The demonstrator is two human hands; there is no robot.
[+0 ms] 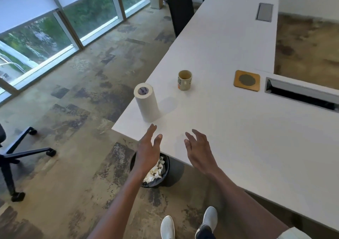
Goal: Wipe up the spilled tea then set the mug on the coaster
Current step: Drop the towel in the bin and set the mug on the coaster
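Note:
A cream mug (pixel 184 80) with dark lettering stands upright on the white table (pixel 238 128). To its right lies a square wooden coaster (pixel 247 80) with a grey round centre, nothing on it. A white paper towel roll (pixel 147 104) stands near the table's left corner. I cannot make out a clear tea spill on the table surface. My left hand (pixel 149 150) hovers at the table's near edge, fingers straight, holding nothing. My right hand (pixel 199 149) is beside it over the table, fingers spread and empty.
A black waste bin (pixel 165 167) with crumpled paper sits on the floor under the table corner, below my left hand. A cable tray slot (pixel 300 95) opens at the right. Office chairs stand at the far left (pixel 16 154) and at the table's far side (pixel 180 9).

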